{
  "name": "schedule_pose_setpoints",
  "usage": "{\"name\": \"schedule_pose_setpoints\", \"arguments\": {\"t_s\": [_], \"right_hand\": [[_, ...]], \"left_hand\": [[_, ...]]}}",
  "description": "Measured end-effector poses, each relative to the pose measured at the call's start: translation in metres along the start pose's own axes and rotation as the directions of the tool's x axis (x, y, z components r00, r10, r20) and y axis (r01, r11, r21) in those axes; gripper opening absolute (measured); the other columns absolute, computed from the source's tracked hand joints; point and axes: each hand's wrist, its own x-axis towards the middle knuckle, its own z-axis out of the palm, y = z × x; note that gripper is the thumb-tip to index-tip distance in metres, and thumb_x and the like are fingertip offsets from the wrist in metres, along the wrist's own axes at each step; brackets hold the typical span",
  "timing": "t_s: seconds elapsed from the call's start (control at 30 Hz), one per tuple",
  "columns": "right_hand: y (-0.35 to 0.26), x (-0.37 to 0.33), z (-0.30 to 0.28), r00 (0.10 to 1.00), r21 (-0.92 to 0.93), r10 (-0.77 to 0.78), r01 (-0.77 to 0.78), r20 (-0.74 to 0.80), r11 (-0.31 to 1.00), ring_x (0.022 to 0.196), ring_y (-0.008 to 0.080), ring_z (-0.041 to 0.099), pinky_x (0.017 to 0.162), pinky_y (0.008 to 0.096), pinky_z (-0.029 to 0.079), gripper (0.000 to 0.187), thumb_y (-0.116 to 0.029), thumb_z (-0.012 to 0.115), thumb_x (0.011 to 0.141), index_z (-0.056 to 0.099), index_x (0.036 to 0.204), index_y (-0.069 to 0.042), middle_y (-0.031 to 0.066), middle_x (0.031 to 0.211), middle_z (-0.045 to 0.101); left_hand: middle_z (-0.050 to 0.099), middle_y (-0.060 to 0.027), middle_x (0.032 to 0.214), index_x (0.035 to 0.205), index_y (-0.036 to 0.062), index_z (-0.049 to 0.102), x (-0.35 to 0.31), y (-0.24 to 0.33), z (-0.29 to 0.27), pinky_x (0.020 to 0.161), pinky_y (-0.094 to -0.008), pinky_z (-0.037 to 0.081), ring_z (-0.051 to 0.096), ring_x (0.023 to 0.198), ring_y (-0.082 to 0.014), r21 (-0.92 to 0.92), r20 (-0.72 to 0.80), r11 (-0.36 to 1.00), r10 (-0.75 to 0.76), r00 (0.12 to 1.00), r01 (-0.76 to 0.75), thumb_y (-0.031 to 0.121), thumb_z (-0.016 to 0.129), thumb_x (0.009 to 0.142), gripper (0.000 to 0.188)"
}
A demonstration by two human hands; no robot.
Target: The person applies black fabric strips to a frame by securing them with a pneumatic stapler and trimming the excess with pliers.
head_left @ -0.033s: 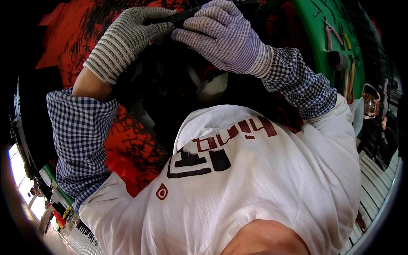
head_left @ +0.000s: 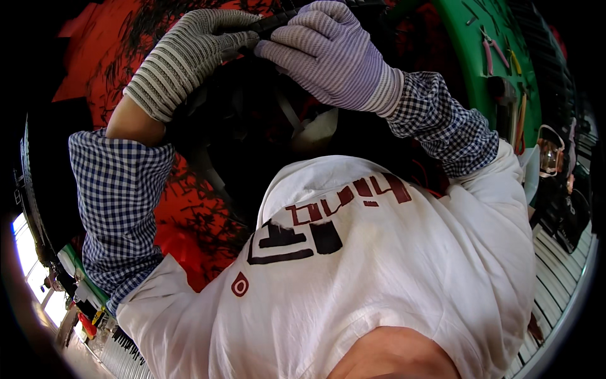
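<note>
Near the top edge, both my hands are closed on a dark, narrow, ridged strip (head_left: pixel 271 23). My left hand (head_left: pixel 183 60), in a grey-and-white striped knit glove, pinches its left end between thumb and fingers. In a lilac-and-white striped glove, my right hand (head_left: pixel 334 57) curls round the strip just to the right, fingertips almost meeting the left ones. Much of the strip is covered by the gloves, and its far part runs into shadow. Blue-and-white checked sleeves reach over both forearms.
Many thin black scraps lie across a red surface (head_left: pixel 189 208) to the left and below my arms. At the right, a green board (head_left: pixel 464 38) carries pink-handled pliers (head_left: pixel 496 54) and a yellow-handled tool (head_left: pixel 516 62). Deep shadow fills the space beneath my hands.
</note>
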Motion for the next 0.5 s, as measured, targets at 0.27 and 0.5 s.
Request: {"name": "schedule_pose_setpoints", "arguments": {"t_s": [0.27, 0.5], "right_hand": [[-0.009, -0.009, 0.012, 0.974, -0.264, 0.119, -0.065, 0.195, 0.962, 0.117, 0.0203, 0.060, 0.112, 0.0450, 0.035, 0.025, -0.023, 0.062, 0.091, 0.071, 0.115, -0.022, -0.0022, 0.116, 0.068], [0.004, -0.023, 0.003, 0.995, -0.049, 0.085, -0.083, 0.043, 0.995, 0.107, 0.0217, 0.062, 0.105, 0.0424, 0.043, 0.020, -0.024, 0.067, 0.088, 0.072, 0.107, -0.022, 0.0008, 0.107, 0.068]], "left_hand": [[0.071, -0.0108, 0.112, 0.127, 0.0037, 0.066, 0.002, 0.007, 0.000, 0.097, -0.0317, 0.053, 0.067, 0.105, -0.0195, 0.098, 0.009, 0.994, -0.049, 0.999, 0.048, 0.026, 0.067, 0.094, 0.040], [0.071, -0.0101, 0.111, 0.129, 0.0027, 0.064, 0.003, 0.006, 0.005, 0.094, -0.0312, 0.053, 0.067, 0.102, -0.0187, 0.088, -0.005, 0.990, -0.112, 0.994, 0.112, 0.027, 0.067, 0.095, 0.042]]}}
